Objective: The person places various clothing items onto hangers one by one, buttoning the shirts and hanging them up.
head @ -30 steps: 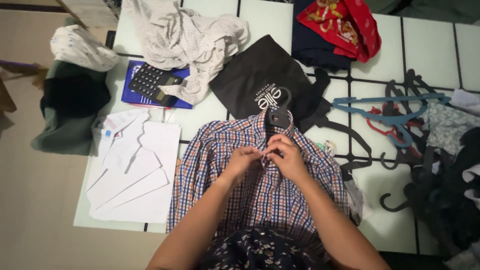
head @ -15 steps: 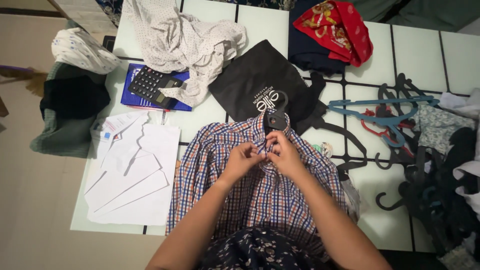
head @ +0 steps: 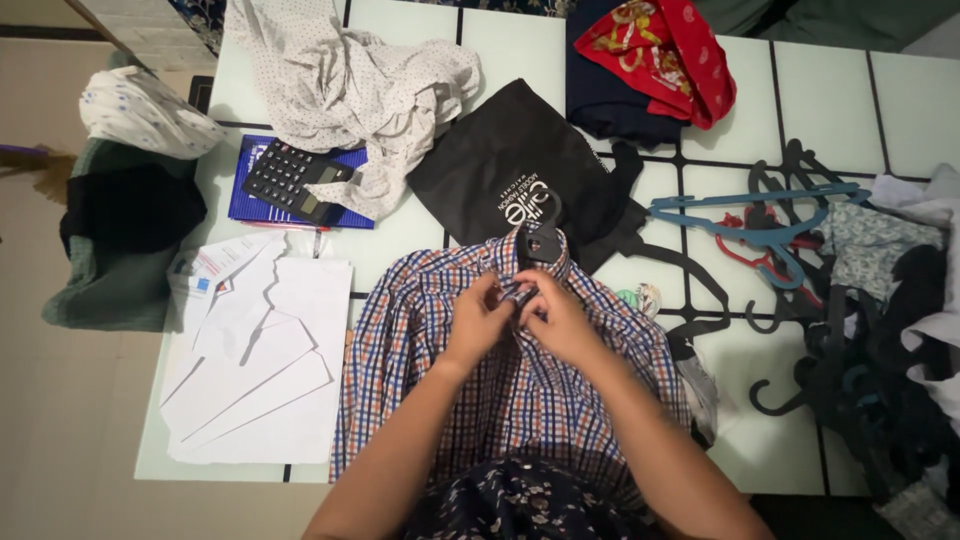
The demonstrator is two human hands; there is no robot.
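Checked cloth of the shirt (head: 500, 400), lying flat on the table (head: 420, 240) on a black hanger (head: 541, 240), is pinched just below the collar by left hand (head: 478, 322) and right hand (head: 553, 318), fingers curled together.

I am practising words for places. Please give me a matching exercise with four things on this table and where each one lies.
Things:
1. calculator
2. red scarf
3. white papers
4. blue hanger

Places:
A. right of the checked shirt
B. on a blue notebook
C. left of the checked shirt
D. far edge, on dark cloth

Pairs: 1-B, 2-D, 3-C, 4-A
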